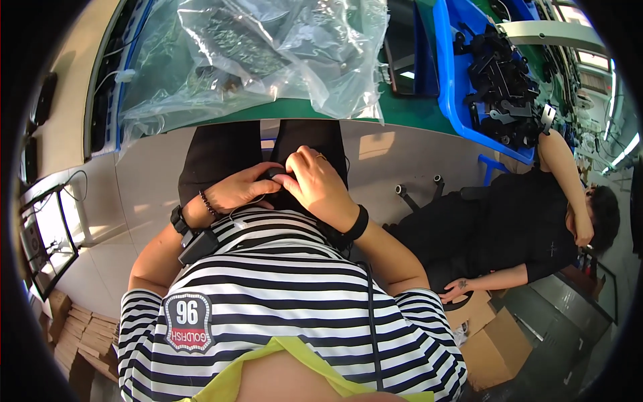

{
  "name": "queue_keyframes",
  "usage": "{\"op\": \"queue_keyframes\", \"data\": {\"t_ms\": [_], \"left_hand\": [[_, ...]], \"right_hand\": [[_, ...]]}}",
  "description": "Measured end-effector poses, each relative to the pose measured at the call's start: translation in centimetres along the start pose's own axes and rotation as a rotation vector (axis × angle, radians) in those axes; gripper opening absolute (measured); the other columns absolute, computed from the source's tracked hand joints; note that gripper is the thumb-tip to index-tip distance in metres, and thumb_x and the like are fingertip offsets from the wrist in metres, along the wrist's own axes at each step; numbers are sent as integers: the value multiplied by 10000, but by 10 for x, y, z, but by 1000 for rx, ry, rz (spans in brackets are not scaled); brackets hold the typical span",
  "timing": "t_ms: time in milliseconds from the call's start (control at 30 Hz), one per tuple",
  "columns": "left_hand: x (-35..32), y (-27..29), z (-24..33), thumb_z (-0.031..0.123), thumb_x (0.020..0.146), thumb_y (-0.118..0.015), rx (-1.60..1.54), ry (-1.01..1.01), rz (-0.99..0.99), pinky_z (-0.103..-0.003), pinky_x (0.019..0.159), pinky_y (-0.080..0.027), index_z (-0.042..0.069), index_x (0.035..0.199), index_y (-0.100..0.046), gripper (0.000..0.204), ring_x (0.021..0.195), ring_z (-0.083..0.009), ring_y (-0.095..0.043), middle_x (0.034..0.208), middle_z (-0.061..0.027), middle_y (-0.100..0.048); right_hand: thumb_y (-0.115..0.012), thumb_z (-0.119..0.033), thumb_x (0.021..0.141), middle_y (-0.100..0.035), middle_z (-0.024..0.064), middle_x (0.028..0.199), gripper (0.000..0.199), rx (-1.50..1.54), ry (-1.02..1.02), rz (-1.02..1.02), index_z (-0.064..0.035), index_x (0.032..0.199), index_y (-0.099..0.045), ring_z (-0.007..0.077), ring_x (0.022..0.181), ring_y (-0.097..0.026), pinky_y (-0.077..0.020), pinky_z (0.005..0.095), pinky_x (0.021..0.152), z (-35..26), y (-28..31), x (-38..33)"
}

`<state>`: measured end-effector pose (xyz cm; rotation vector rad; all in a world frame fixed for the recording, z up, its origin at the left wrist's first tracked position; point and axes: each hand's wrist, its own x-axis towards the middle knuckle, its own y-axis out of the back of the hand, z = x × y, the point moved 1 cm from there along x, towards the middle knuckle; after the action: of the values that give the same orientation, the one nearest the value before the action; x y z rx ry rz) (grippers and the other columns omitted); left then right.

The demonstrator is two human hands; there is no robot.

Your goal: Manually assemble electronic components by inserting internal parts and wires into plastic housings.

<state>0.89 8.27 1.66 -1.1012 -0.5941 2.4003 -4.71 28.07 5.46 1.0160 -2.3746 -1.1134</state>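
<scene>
My two hands meet over my lap, just in front of my striped shirt. Between them sits a small dark rounded part, mostly covered by fingers, so its kind is unclear. My left hand is closed on its near left side, thumb and fingers bent around it. From the right, my right hand pinches the same part, with its other fingers curled. A thin pale cord loops below my left hand; where it ends is hidden.
A green-topped table edges my knees, with clear plastic bags on it. A dark flat device lies beside a blue bin of black parts. A co-worker in black sits at right, near an open cardboard box.
</scene>
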Motion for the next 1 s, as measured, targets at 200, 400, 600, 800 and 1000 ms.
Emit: {"op": "queue_keyframes", "data": {"t_ms": [200, 400, 600, 800, 1000], "left_hand": [[-1, 1, -2, 230, 988, -624, -43, 4, -19, -325, 879, -575, 28, 1487, -377, 592, 1143, -159, -553, 1278, -96, -548], [-4, -4, 5, 214, 999, -604, -9, 1, -36, -360, 931, -565, 26, 1510, -331, 609, 1216, -187, -538, 1354, -106, -522], [-4, -2, 0, 213, 994, -607, -50, 8, -22, -361, 926, -567, 24, 1500, -353, 597, 1201, -180, -538, 1347, -104, -525], [-3, -6, 0, 216, 991, -619, -68, 3, -6, -349, 919, -571, 21, 1485, -377, 584, 1139, -169, -558, 1288, -93, -544], [-4, -3, 0, 205, 994, -611, -85, 10, -19, -353, 921, -573, 20, 1478, -381, 566, 1164, -174, -551, 1293, -95, -541]], "right_hand": [[-676, -101, 895, -532, 130, 983, 206, 215, 71, -8, -37, 999, -510, 344, 889, -577, -480, 419, 789, 4, 10, -1], [-676, -135, 907, -531, 134, 975, 216, 135, -32, 31, -33, 1029, -529, 344, 891, -578, -483, 425, 803, 6, -8, 4], [-667, -176, 910, -539, 158, 996, 225, 161, 115, -26, -13, 1005, -545, 336, 916, -586, -492, 429, 814, 7, -2, 1], [-665, -175, 926, -522, 154, 1023, 211, 178, 43, -80, -25, 1039, -569, 345, 936, -578, -482, 435, 825, 7, 1, 2], [-659, -174, 925, -528, 153, 997, 213, 193, 94, -48, -19, 1039, -569, 343, 930, -586, -490, 432, 824, 9, -3, 2]]}}
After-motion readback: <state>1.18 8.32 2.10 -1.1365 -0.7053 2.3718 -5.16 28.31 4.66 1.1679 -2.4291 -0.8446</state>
